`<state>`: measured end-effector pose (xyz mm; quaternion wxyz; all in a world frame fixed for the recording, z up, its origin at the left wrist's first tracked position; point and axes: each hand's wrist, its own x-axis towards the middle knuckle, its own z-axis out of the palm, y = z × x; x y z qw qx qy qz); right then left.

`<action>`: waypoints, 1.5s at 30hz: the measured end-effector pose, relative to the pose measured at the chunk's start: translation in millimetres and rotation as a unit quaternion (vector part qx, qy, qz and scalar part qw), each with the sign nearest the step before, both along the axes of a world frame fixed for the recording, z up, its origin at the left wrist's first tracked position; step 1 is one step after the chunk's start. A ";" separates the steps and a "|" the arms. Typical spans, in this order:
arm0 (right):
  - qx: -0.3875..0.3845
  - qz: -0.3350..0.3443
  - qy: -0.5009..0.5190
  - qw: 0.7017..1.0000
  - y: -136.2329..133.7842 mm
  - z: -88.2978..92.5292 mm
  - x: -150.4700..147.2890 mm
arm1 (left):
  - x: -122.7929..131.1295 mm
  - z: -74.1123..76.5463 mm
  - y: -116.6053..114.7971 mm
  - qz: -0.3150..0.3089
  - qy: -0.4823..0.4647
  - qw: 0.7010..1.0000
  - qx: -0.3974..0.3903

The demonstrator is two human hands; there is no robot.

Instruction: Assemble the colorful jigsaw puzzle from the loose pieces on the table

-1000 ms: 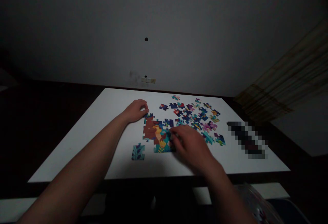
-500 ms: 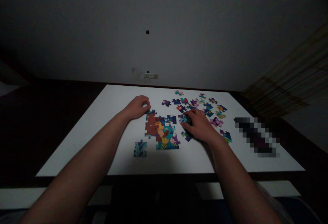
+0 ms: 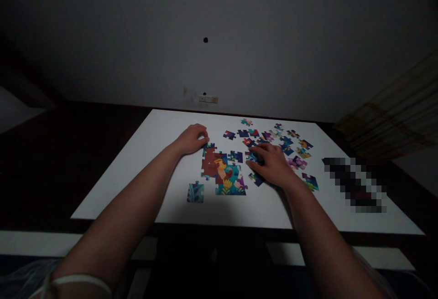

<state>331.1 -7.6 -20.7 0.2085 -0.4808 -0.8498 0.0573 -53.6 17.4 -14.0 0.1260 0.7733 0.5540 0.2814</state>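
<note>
A partly joined jigsaw [image 3: 223, 173] in brown, teal and yellow lies in the middle of a white table [image 3: 164, 171]. My left hand [image 3: 192, 138] rests with curled fingers at the jigsaw's top left corner, its fingertips touching the top piece. My right hand [image 3: 271, 164] lies just right of the jigsaw, fingers bent down over loose pieces [image 3: 257, 179]; whether it grips one is hidden. Several loose pieces [image 3: 278, 141] are scattered beyond it. One separate teal piece [image 3: 195, 193] sits near the front edge.
A blurred dark object [image 3: 356, 184] lies at the table's right side. A grey wall with a socket plate [image 3: 208, 99] stands behind. A striped curtain [image 3: 393, 121] hangs at the right. Dark floor surrounds the table.
My right hand left the jigsaw's lower right corner and moved up and right onto the loose pieces. My left hand stayed at the top corner. The view shifted slightly.
</note>
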 end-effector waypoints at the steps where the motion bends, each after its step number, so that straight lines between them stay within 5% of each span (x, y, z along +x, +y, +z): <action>1: -0.003 -0.005 -0.002 1.000 0.7 -0.7 -0.1 | -0.2 -0.4 0.4 0.001 0.000 1.000 0.000; 13: -0.070 -0.011 0.156 0.985 0.2 13.8 -1.8 | 0.0 -1.7 1.1 -0.003 0.007 1.000 0.002; 22: -0.194 -0.022 0.414 0.889 3.5 17.9 -9.7 | -1.4 -1.8 3.0 -0.014 0.012 1.000 0.010; 45: -0.210 -0.002 0.395 0.894 -1.4 25.2 -11.8 | -0.3 -1.4 2.2 -0.002 0.008 1.000 0.005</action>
